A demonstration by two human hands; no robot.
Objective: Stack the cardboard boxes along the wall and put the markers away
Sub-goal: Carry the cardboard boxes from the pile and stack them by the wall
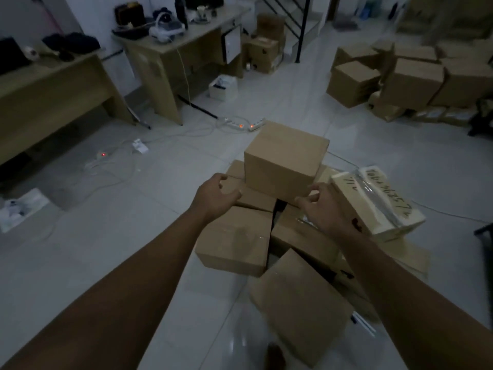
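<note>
Brown cardboard box [285, 158] tops the pile between left hand [213, 196] and right hand [324, 206], both loosely curled, empty; best cup the lower corners evenly.

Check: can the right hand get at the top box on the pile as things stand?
Probably yes. The right hand hovers at the near lower corner of the top box, nothing between them; the taped box sits just beside it.

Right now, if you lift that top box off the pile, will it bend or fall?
The top box looks stiff: its edges are straight and its flaps are shut, so it probably won't bend. It sits on uneven boxes, so a push might tip it. Left hand and right hand reach toward its two sides, which should keep it steady. Weight can't be told.
</note>
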